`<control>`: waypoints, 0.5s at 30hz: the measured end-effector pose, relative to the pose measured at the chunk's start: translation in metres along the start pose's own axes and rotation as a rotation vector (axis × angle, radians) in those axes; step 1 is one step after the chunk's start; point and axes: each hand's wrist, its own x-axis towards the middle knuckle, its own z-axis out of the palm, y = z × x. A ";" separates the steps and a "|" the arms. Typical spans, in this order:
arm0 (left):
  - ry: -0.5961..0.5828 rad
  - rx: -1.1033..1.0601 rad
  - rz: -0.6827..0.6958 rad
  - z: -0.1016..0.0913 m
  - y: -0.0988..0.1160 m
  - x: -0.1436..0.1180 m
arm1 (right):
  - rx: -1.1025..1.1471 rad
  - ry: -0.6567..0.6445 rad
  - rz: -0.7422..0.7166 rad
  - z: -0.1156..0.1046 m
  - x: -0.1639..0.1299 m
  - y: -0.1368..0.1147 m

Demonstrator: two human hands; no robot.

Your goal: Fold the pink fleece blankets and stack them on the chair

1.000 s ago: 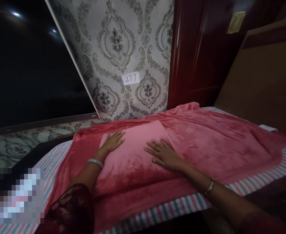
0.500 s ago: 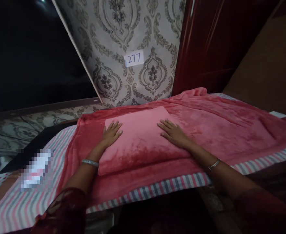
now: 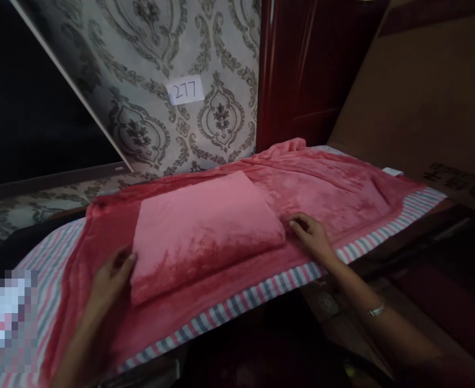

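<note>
A pink plush pillow-shaped bundle (image 3: 208,226), darker red along its front, lies flat on a spread pink plush blanket (image 3: 338,194). At the bundle's left edge is my left hand (image 3: 111,275), slightly blurred, its fingers loosely bent and the thumb apart from them by the edge. My right hand (image 3: 312,237) is just beyond the right edge, low over the blanket, with bent fingers and a gap between thumb and forefinger. Neither hand visibly grips the cloth; contact at the fingertips is hard to make out.
Beneath the blanket runs a striped cloth (image 3: 229,304) along the front edge. A large dark screen (image 3: 47,97) stands at the back left. Behind are patterned wallpaper with a paper marked 277 (image 3: 185,90), a dark red door panel (image 3: 302,70) and a cardboard box (image 3: 427,102).
Both hands have come off the bundle's top, where they lay flat, to its left and right sides, with fingers now bent. The view has turned to the right.
</note>
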 end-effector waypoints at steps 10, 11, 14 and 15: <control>0.123 -0.242 -0.281 0.004 -0.037 -0.056 | 0.009 -0.029 0.056 0.012 -0.039 -0.021; 0.137 -0.243 -0.272 0.004 -0.036 -0.057 | 0.019 -0.027 0.063 0.011 -0.040 -0.021; 0.082 -0.196 -0.262 0.004 -0.034 -0.059 | 0.067 -0.031 0.099 0.011 -0.040 -0.020; 0.062 -0.182 -0.264 0.004 -0.034 -0.060 | 0.083 -0.043 0.116 0.011 -0.039 -0.020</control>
